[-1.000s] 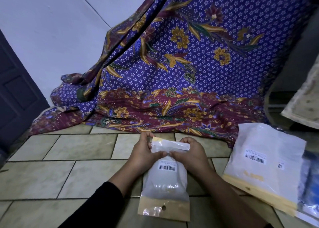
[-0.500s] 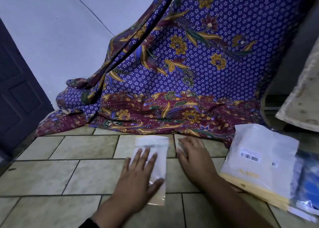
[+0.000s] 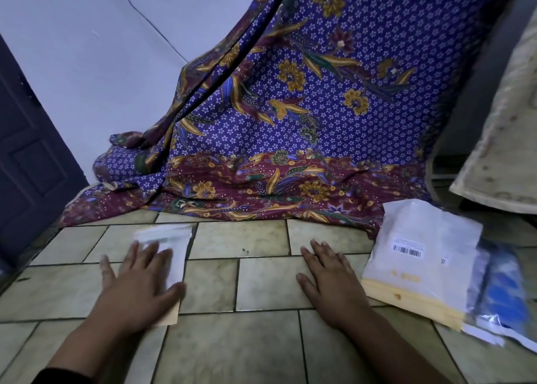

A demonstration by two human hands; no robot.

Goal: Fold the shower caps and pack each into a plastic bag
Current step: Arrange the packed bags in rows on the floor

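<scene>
Left hand (image 3: 136,285), fingers straight, presses a packed bag (image 3: 175,245) onto the floor (image 3: 261,285); right hand (image 3: 329,280), flat and empty, likely reaches next for the pile of bags (image 3: 421,255).

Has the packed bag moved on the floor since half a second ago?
Yes. The packed bag slid left under the left hand, away from the stack of bags.

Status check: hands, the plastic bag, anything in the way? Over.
Left hand flat on plastic bag, fingers straight. Right hand open over tile, empty. Bag stack close beside right hand.
</scene>
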